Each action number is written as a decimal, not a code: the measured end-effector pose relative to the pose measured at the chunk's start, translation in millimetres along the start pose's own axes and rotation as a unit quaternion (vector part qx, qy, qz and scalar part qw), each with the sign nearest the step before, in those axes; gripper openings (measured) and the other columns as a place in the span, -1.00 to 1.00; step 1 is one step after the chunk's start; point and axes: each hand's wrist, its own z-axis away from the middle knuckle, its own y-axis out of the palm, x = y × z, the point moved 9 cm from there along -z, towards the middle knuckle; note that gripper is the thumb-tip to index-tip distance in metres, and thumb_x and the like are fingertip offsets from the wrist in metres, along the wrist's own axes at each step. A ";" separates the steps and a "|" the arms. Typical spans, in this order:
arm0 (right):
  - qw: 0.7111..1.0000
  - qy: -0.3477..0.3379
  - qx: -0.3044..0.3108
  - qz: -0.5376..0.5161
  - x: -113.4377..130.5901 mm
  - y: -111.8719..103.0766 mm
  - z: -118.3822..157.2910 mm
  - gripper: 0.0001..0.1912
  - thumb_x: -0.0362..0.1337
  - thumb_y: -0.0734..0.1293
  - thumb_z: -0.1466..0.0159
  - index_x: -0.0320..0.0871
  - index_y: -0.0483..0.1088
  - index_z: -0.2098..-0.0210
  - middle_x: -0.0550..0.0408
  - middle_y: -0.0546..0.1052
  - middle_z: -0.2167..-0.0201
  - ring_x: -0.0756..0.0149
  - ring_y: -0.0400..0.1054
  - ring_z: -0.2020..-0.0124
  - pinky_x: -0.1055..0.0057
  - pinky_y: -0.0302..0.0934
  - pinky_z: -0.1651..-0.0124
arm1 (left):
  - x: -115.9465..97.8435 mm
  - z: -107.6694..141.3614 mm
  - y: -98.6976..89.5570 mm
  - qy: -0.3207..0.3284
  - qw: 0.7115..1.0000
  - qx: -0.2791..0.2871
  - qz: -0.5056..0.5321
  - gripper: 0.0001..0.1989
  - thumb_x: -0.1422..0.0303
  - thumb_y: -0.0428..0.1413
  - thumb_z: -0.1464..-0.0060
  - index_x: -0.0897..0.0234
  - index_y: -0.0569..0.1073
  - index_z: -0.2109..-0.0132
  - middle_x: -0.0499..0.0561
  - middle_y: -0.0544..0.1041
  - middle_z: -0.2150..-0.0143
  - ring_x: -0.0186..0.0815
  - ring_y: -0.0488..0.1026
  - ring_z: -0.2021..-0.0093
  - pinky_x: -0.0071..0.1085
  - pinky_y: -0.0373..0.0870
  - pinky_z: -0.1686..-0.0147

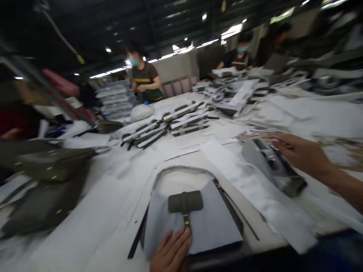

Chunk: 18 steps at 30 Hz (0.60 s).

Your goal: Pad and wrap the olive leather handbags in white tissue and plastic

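Note:
A handbag (pixel 211 223) with a pale grey covering lies on the white table near its front edge, its handle pointing away from me. On it sits a dark olive tab (pixel 185 201) with a small metal clasp. My left hand (pixel 172 251) rests flat on the lower front of the bag, just below the clasp, its fingers stretched out. Over to the right, my right hand (pixel 297 153) is at the upper edge of a grey and dark bundle (pixel 273 162); its fingers are partly bent and blurred, and whether they grip anything is unclear.
Olive bags (pixel 53 189) lie at the left. Stacked strap pieces (pixel 184 119) stand mid-table, with heaped grey and white parts (pixel 241 92) behind. A long white sheet (pixel 255 189) runs between the handbag and the bundle. Masked people (pixel 147 81) are beyond the table.

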 end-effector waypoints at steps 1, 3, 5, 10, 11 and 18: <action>0.996 -0.080 -0.005 -0.034 32.6 5.1 2.1 -0.53 0.07 0.11 -0.39 0.04 0.44 -0.10 -0.07 0.48 -0.14 0.13 0.33 -0.18 0.09 0.17 -0.23 | 0.5 -1.7 -4.2 -0.015 1.000 0.013 0.004 -0.58 0.53 0.00 -0.17 0.29 0.46 -0.15 0.03 0.58 -0.08 -0.32 0.41 -0.21 -0.31 0.15 -0.34; 0.971 -0.218 0.023 -0.092 94.2 21.9 10.9 -0.55 0.14 0.11 -0.37 0.18 0.44 -0.07 0.03 0.55 -0.05 0.17 0.43 -0.06 0.10 0.22 -0.20 | 3.5 -7.0 -6.4 -0.054 0.997 0.060 0.019 -0.53 0.50 0.01 -0.13 0.29 0.42 -0.19 0.04 0.53 -0.15 -0.29 0.36 -0.26 -0.25 0.16 -0.34; 0.928 -0.333 0.068 -0.151 156.5 42.0 22.7 -0.65 0.09 0.17 -0.38 0.24 0.45 -0.04 0.11 0.59 0.02 0.23 0.49 0.05 0.22 0.34 -0.09 | 5.7 -13.4 -9.7 -0.088 0.992 0.084 0.033 -0.53 0.47 0.04 -0.12 0.26 0.41 -0.19 0.03 0.53 -0.16 -0.32 0.36 -0.26 -0.26 0.16 -0.34; 0.829 -0.452 0.219 -0.245 316.1 113.8 42.0 -0.71 -0.16 0.22 -0.40 0.02 0.50 -0.02 0.05 0.60 0.03 0.21 0.50 0.03 0.28 0.40 -0.04 | 2.4 -18.0 -15.0 -0.111 0.991 0.059 0.040 -0.61 0.41 0.02 -0.16 0.24 0.45 -0.13 -0.01 0.54 -0.13 -0.39 0.38 -0.24 -0.32 0.08 -0.36; 0.809 -0.473 0.245 -0.248 349.2 130.7 48.4 -0.71 -0.20 0.23 -0.39 -0.02 0.51 -0.03 0.03 0.59 0.02 0.18 0.50 0.02 0.26 0.38 -0.06 | 1.8 -15.4 -13.3 -0.113 0.991 0.050 0.042 -0.61 0.40 0.01 -0.16 0.24 0.45 -0.13 -0.03 0.53 -0.14 -0.39 0.38 -0.24 -0.31 0.04 -0.38; 0.696 -0.616 0.323 -0.178 547.4 239.2 128.3 -0.42 -0.30 0.42 -0.25 -0.15 0.32 -0.26 -0.17 0.31 -0.30 0.02 0.22 -0.29 0.12 0.15 -0.28 | 1.0 5.5 3.5 -0.110 0.993 0.013 0.029 -0.57 0.30 0.03 -0.18 0.20 0.42 -0.18 -0.15 0.45 -0.22 -0.42 0.31 -0.28 -0.30 -0.05 -0.41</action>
